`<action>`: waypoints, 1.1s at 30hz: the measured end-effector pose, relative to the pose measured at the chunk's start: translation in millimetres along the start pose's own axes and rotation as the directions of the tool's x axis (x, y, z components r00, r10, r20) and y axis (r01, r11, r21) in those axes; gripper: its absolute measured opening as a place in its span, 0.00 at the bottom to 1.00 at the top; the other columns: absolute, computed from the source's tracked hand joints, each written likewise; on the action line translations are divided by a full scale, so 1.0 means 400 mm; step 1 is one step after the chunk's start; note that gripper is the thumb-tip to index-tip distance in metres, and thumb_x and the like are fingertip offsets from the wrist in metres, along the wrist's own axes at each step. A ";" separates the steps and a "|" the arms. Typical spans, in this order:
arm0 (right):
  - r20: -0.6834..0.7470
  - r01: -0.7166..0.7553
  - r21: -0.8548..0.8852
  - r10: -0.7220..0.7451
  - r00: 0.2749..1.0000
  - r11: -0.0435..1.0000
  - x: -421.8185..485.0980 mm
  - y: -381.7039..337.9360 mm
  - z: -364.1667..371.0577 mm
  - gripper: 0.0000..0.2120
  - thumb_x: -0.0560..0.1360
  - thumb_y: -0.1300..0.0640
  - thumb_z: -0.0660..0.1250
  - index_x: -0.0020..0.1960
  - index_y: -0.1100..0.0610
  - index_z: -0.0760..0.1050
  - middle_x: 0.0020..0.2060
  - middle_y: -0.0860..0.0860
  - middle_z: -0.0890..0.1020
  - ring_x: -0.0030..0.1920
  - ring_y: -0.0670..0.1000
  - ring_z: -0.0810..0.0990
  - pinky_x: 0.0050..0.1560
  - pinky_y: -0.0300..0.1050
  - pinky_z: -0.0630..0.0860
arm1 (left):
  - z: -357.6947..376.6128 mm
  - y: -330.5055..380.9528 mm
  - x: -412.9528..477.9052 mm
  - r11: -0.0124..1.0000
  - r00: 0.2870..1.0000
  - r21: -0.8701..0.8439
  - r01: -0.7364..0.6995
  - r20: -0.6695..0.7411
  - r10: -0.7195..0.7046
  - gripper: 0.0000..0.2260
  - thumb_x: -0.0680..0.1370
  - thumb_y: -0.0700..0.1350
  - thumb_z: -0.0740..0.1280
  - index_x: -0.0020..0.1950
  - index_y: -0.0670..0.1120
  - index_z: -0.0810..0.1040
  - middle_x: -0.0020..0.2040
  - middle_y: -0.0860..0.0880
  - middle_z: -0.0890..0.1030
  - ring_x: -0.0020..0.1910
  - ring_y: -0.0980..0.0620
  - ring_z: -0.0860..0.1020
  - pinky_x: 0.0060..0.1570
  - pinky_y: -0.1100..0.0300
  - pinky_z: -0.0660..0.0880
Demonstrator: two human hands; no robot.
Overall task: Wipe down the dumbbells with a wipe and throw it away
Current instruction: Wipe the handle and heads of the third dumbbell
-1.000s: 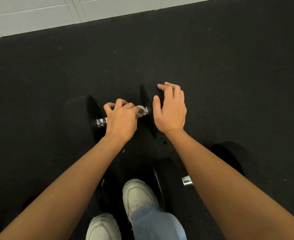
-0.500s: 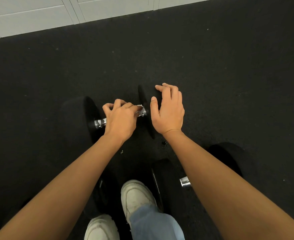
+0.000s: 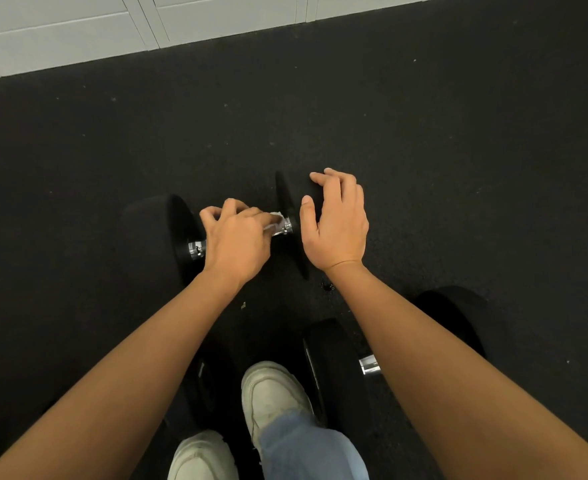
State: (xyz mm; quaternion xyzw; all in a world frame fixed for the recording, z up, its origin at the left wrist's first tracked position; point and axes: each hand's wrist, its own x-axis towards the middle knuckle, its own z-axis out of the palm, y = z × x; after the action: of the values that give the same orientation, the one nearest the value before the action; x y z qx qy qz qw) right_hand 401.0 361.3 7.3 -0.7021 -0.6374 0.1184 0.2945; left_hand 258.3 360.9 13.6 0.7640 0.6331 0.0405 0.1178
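Wipe (image 3: pixel 274 219) sits bunched under our left hand (image 3: pixel 237 239), whose fingers curl round it and the handle of the dumbbell (image 3: pixel 178 233). Our right hand (image 3: pixel 337 223) rests on that dumbbell's right plate, fingers loosely bent, gripping nothing. We judge it best to wrap the wipe fully round the handle, steady the plate against rolling, then cover both plates. A second dumbbell (image 3: pixel 337 368) lies nearer us.
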 end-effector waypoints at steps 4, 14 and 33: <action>0.002 -0.002 -0.001 0.002 1.000 1.000 0.000 -0.002 -0.001 0.19 0.75 0.48 0.56 0.62 0.55 0.73 0.60 0.52 0.74 0.58 0.49 0.72 0.48 0.39 0.67 | -0.002 0.002 0.013 1.000 1.000 0.017 0.020 0.022 -0.020 0.12 0.79 0.48 0.62 0.61 0.55 0.77 0.55 0.54 0.80 0.62 0.49 0.67 0.57 0.51 0.59; 0.005 -0.006 -0.013 0.006 1.000 1.000 0.001 0.002 0.002 0.17 0.76 0.51 0.60 0.62 0.55 0.72 0.61 0.52 0.73 0.58 0.50 0.72 0.48 0.39 0.69 | 0.000 -0.025 -0.032 0.980 0.988 0.156 -0.126 -0.064 0.137 0.11 0.75 0.46 0.69 0.56 0.51 0.81 0.51 0.51 0.83 0.54 0.46 0.72 0.50 0.49 0.64; 0.000 -0.002 -0.009 0.002 1.000 1.000 0.004 -0.003 0.002 0.19 0.75 0.48 0.56 0.62 0.55 0.72 0.60 0.52 0.74 0.58 0.50 0.72 0.47 0.40 0.69 | -0.001 0.010 -0.029 0.865 0.951 0.394 -0.309 0.108 0.290 0.11 0.75 0.48 0.68 0.56 0.51 0.80 0.54 0.51 0.78 0.58 0.46 0.69 0.57 0.50 0.64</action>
State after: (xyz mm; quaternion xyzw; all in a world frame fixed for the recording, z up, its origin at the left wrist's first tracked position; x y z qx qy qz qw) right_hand 399.9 363.0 7.7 -0.7040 -0.6373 0.1158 0.2912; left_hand 259.8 348.9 16.0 0.8614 0.4983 -0.0915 -0.0370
